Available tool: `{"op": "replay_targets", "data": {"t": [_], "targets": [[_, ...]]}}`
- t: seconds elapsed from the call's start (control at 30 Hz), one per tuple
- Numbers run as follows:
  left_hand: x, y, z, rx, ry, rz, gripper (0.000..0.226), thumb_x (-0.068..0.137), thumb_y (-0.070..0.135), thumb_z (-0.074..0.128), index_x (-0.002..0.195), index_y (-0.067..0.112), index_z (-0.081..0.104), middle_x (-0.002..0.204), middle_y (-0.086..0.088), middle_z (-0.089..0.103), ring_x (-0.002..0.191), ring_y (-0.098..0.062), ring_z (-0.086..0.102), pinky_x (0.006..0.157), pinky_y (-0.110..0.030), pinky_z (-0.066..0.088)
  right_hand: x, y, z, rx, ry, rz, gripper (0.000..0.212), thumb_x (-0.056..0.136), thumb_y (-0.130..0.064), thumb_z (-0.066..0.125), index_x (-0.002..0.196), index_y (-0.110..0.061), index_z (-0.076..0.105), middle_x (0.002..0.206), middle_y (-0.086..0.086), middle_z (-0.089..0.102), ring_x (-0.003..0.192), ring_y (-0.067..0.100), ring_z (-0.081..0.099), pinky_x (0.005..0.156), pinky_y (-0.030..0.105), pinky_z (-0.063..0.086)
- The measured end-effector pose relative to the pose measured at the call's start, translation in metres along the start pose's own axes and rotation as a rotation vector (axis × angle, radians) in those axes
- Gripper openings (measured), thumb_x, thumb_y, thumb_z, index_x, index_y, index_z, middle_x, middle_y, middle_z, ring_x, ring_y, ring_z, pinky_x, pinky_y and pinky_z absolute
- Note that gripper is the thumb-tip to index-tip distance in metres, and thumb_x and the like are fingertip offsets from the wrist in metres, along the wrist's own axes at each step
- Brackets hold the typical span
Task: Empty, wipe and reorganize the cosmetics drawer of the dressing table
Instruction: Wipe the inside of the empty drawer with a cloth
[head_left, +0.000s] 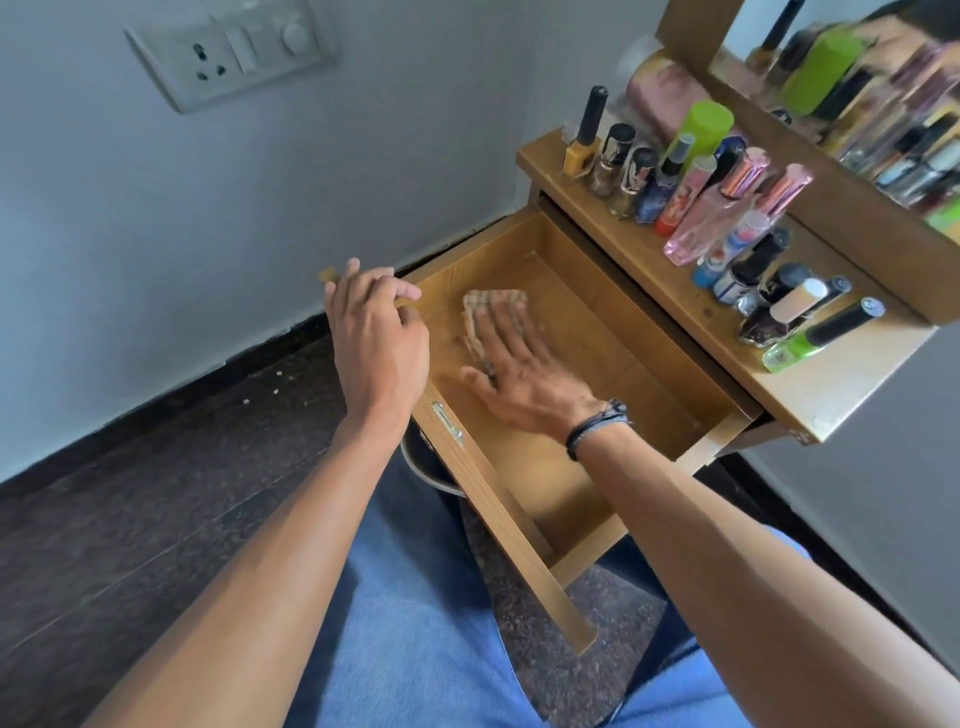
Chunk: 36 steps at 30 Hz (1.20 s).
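dressing table: top just behind drawer, row of cosmetic bottles standing on it | drawer: pulled open | left hand: fingers curled over drawer's corner rim | right hand: inside drawer, fingers straight, pressing cloth | cloth: flat on drawer floor

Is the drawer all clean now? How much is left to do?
Emptying looks done: the drawer holds only the cloth, and the bottles stand on the tabletop. Wiping is underway: the right hand presses the cloth flat on the drawer floor while the left hand holds the drawer's corner. Left to do: putting the bottles back in order.
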<state>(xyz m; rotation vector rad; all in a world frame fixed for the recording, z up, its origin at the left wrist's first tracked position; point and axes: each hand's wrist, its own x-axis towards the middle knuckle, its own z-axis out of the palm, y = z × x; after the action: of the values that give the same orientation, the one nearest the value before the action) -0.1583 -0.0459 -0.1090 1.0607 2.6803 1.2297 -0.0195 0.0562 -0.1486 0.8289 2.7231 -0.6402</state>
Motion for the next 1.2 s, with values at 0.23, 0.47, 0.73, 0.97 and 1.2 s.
{"op": "replay_targets", "data": {"t": [0.23,0.47,0.73,0.97,1.2], "targets": [[-0.001,-0.001,0.0,0.004,-0.006,0.008,0.031,0.088,-0.007,0.05,0.099,0.014,0.07,0.133,-0.003,0.061,0.147,-0.024,0.033,0.126,-0.042,0.008,-0.017,0.015,0.008,-0.125,-0.024,-0.131,0.067,0.106,-0.052,0.017,0.16,-0.028,-0.014,0.165,-0.004,-0.024,0.152,0.017,-0.023,0.125,0.042,-0.009],[0.001,0.0,0.0,-0.005,-0.007,0.002,0.032,0.088,-0.007,0.048,0.098,0.015,0.07,0.132,-0.002,0.061,0.147,-0.022,0.033,0.126,-0.042,0.007,0.01,0.045,-0.022,-0.041,0.01,0.044,0.066,0.109,-0.042,0.021,0.159,-0.022,-0.016,0.166,0.001,-0.024,0.151,0.021,-0.027,0.126,0.049,-0.004],[0.001,-0.002,0.0,-0.002,0.002,0.01,0.03,0.088,-0.006,0.051,0.097,0.015,0.069,0.131,-0.002,0.062,0.146,-0.023,0.034,0.126,-0.039,0.007,0.01,-0.011,0.009,-0.152,-0.036,-0.236,0.061,0.108,-0.048,0.014,0.161,-0.027,-0.006,0.168,0.001,-0.014,0.154,0.02,-0.017,0.127,0.046,-0.003],[-0.001,-0.001,-0.001,0.009,-0.005,0.02,0.031,0.089,-0.006,0.051,0.1,0.016,0.069,0.135,-0.002,0.06,0.147,-0.022,0.033,0.126,-0.04,0.006,-0.024,-0.014,0.01,-0.15,-0.104,-0.256,0.057,0.109,-0.04,0.017,0.162,-0.031,-0.003,0.169,0.0,-0.011,0.154,0.021,-0.017,0.126,0.047,0.001],[0.0,-0.001,0.0,0.016,-0.001,0.015,0.03,0.09,-0.005,0.053,0.101,0.017,0.07,0.136,-0.002,0.059,0.147,-0.022,0.032,0.126,-0.037,0.003,-0.087,0.009,0.007,-0.188,-0.235,-0.279,0.061,0.11,-0.039,0.025,0.158,-0.038,-0.011,0.159,-0.014,-0.024,0.15,0.015,-0.026,0.124,0.04,-0.011]]}}
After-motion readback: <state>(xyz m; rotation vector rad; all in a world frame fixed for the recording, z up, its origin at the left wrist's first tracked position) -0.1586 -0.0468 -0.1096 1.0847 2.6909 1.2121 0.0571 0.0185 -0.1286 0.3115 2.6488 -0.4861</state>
